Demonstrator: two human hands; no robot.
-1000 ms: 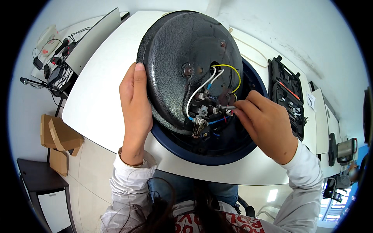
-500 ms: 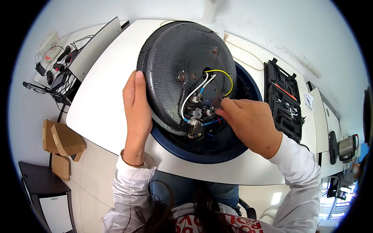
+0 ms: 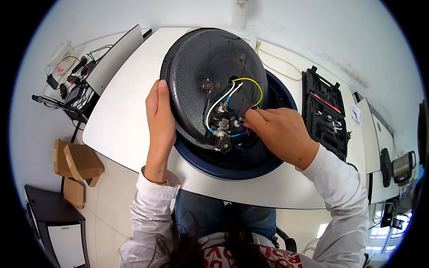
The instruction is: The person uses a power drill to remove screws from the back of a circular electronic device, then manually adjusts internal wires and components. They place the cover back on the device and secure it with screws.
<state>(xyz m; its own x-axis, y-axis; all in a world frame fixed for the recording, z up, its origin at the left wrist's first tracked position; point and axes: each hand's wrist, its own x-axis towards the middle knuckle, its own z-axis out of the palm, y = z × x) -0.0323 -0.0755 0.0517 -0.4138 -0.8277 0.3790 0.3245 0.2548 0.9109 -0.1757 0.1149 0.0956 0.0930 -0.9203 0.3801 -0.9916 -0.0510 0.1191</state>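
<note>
The left hand (image 3: 161, 114) clasps the rim of a black, round, textured metal plate (image 3: 190, 67), tilted over a dark-blue round basin (image 3: 223, 173). The right hand (image 3: 281, 134) presses thumb and forefinger together near a thin yellow wire (image 3: 261, 90); anything between them is hidden.

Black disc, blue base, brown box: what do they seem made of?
Black disc: probably coated metal; glossy, pebbled surface with highlights.
Blue base: plastic or painted metal; its smooth, even sheen leaves it open.
Brown box: likely cardboard, matte with folded flaps.
</note>
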